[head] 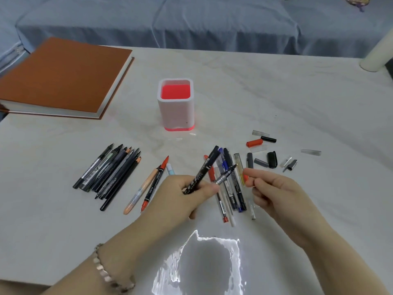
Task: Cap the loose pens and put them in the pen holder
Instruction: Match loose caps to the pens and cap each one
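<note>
Fingers of the left hand [182, 196] grip a slim black uncapped marker [225, 175], tip raised seemingly for capping, before the pink-lined white pen holder [176, 107]; whether the curled right hand [276, 188] holds anything is unclear.

White pen holder [176, 107] with red inside, brown notebook [61, 75], pale marbled table [276, 99].

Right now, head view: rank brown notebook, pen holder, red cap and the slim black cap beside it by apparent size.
1. brown notebook
2. pen holder
3. red cap and slim black cap: look alike, not ranked.
</note>
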`<state>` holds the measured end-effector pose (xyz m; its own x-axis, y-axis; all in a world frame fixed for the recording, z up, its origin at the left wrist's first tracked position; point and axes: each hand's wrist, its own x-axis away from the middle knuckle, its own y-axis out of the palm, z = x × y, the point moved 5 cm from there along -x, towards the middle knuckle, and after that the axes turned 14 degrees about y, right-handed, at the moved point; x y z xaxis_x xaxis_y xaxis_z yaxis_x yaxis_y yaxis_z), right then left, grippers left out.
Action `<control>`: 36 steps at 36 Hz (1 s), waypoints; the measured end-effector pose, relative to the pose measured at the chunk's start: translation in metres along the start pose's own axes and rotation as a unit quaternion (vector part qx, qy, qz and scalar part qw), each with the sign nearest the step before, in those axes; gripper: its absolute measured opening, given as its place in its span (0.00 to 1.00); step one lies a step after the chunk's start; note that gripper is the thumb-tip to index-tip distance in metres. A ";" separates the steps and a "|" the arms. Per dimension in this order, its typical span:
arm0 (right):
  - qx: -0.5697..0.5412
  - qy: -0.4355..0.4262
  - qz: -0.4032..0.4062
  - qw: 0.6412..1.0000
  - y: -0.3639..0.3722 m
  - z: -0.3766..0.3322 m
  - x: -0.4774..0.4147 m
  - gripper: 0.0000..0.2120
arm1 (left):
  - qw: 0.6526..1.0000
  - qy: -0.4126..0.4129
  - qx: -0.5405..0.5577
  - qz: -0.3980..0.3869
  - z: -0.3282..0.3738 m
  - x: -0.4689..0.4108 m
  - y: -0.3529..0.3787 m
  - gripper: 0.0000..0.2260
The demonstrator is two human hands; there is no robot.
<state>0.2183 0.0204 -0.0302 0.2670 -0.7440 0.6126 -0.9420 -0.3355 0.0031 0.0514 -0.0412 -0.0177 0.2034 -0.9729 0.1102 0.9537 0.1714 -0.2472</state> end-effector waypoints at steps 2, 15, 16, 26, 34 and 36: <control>0.026 -0.009 -0.011 1.000 -0.002 -0.002 -0.001 0.13 | 1.000 -0.019 0.022 -0.003 0.001 0.000 -0.003 0.06; 0.082 -0.050 0.047 0.994 -0.007 -0.018 -0.001 0.16 | 0.997 -0.052 0.018 -0.047 -0.005 0.004 -0.006 0.05; 0.075 -0.030 0.036 0.996 -0.006 -0.014 -0.003 0.16 | 0.997 -0.053 0.018 -0.049 -0.005 0.005 -0.006 0.05; 0.062 0.018 -0.036 0.997 -0.001 -0.004 0.001 0.08 | 0.996 -0.071 0.022 -0.045 -0.015 0.007 -0.006 0.05; -0.002 -0.046 0.084 0.995 -0.008 -0.004 0.001 0.12 | 0.998 -0.055 0.015 -0.037 -0.012 0.007 -0.006 0.07; -0.034 -0.041 0.064 0.996 -0.003 -0.002 0.000 0.11 | 0.998 -0.047 0.013 -0.043 -0.009 0.008 -0.005 0.05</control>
<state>0.2211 0.0226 -0.0289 0.1564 -0.8240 0.5446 -0.9805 -0.1961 -0.0151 0.0461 -0.0514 -0.0246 0.1402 -0.9654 0.2199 0.9736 0.0940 -0.2082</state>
